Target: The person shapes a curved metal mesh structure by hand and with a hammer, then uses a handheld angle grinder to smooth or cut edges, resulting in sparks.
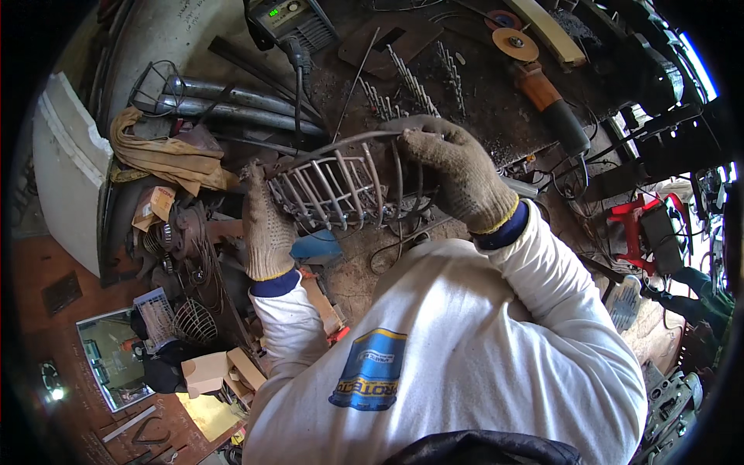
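Note:
Both my hands wear brown knit gloves and hold a basket-like cage of welded metal rods (pixel 337 190) in front of my chest. My left hand (pixel 267 225) grips the cage's left end, its fingers partly hidden behind the rods. At the right end, my right hand (pixel 457 170) closes around the curved rim, with the thumb on top. The cage lies tilted, its row of ribs facing me. Just beyond it, several short metal rods (pixel 415 85) stand in rows on the dark workbench (pixel 488 116).
An angle grinder (pixel 542 97) with an orange body lies at the far right of the bench. A welding machine (pixel 298 27) stands at the back. Metal tubes (pixel 244 108) and a tan cloth (pixel 170 155) lie to the left. A red stool (pixel 629 232) is off to the right.

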Tool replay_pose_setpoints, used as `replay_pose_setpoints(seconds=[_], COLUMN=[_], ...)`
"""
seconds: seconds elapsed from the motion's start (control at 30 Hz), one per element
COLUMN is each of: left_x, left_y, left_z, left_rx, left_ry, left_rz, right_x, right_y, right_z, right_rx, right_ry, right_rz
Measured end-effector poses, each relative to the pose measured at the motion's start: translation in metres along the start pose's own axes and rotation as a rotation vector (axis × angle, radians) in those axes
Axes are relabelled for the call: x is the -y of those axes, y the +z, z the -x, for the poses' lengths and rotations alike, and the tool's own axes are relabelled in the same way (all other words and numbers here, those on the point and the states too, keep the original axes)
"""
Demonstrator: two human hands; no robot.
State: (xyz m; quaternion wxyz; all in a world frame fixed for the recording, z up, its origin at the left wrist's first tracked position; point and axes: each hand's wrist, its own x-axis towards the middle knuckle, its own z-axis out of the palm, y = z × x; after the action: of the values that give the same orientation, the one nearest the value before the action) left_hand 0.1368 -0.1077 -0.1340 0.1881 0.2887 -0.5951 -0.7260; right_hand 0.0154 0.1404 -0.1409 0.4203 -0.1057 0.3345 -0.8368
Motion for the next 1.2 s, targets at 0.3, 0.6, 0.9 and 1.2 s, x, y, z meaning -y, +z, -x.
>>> replay_pose_setpoints(seconds=[0.3, 0.6, 0.9, 1.2], left_x=[0.005, -0.038, -0.042, -0.036], left_y=[-0.022, -0.014, 0.021, 0.002], left_z=[0.008, 0.030, 0.044, 0.029], left_rx=[-0.188, -0.047, 0.089, -0.124], left_ry=[0.302, 0.844, 0.896, 0.978], left_rz=[-0.808, -1.288, -0.989, -0.900], right_x=[-0.006, -0.001, 0.001, -0.043], right_y=[-0.009, 0.000, 0.006, -0.063], right_z=[0.000, -0.007, -0.023, 0.001], right_rx=[-0.135, -0.083, -0.020, -0.337], right_ry=[-0.184, -0.170, -0.294, -0.014], right_rz=[0.371, 0.151, 0.546, 2.033])
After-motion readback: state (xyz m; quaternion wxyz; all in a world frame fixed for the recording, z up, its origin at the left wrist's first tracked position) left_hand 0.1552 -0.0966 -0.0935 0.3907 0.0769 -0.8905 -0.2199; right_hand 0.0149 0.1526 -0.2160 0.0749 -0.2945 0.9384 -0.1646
